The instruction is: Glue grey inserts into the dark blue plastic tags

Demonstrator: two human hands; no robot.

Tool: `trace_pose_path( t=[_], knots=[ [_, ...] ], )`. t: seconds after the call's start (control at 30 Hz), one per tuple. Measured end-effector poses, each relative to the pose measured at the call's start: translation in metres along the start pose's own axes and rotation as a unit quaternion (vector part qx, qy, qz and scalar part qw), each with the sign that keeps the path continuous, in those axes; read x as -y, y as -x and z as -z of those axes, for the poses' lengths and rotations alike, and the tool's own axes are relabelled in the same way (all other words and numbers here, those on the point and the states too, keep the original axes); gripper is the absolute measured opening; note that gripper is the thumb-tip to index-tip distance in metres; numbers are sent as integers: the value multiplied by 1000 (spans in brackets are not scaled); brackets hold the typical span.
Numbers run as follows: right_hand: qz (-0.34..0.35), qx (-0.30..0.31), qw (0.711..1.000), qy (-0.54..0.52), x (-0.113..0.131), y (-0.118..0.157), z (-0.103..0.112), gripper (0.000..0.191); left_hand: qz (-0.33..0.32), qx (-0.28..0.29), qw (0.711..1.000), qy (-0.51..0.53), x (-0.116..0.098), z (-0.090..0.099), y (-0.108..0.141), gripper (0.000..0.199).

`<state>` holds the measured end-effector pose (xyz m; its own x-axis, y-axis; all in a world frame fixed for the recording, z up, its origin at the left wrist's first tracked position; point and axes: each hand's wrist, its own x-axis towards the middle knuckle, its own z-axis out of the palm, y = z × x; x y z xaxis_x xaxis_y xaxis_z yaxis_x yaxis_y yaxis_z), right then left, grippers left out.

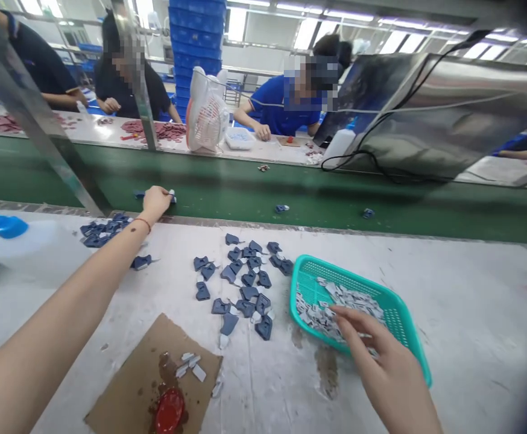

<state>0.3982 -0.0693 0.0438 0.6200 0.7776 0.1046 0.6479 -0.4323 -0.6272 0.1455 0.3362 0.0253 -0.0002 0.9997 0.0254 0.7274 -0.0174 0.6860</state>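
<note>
My left hand point(155, 204) reaches out to the green conveyor belt point(227, 191). Its fingers are closed on a dark blue plastic piece point(172, 196) with a white tip; the hand covers part of it. Another bit of dark blue point(139, 194) shows to the left of that hand. Over the teal basket point(403, 313), my right hand point(376, 355) has thumb and forefinger pinched at a small grey-white piece point(324, 305). Many similar pieces point(354, 298) lie in the basket. Several dark blue pieces point(248, 278) are spread on the white table between my hands.
Cardboard point(132, 367) with a red glossy dish point(170, 410), wet spots and grey-white pieces point(191, 364) lies in front. A white bottle point(41, 247) with a blue cap stands left, near more blue pieces point(105, 229). Across the belt, co-workers sit beside a metal panel point(448, 114).
</note>
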Motion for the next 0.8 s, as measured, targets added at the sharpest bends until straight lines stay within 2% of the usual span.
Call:
trace_pose_path(
  t=[0.07, 0.17, 0.37, 0.63, 0.73, 0.8],
  knots=[
    [31, 52, 996, 69, -5, -22, 2, 36, -2, -24, 998, -52, 9, 6, -3, 32],
    [65, 110, 984, 125, -2, -48, -7, 35, 5, -63, 991, -118, 25, 17, -5, 36],
    [89, 159, 971, 157, 11, -71, -32, 28, 56, -67, 977, -195, 45, 28, -17, 38],
    [102, 166, 967, 164, 9, -74, -35, 16, 106, -90, 969, -207, 49, 32, -30, 37],
    [97, 164, 971, 147, 6, -75, -35, 15, 108, -116, 968, -193, 41, 32, -28, 38],
    [93, 165, 973, 131, 4, -76, -35, 13, 87, -136, 970, -182, 28, 29, -26, 39]
  ],
)
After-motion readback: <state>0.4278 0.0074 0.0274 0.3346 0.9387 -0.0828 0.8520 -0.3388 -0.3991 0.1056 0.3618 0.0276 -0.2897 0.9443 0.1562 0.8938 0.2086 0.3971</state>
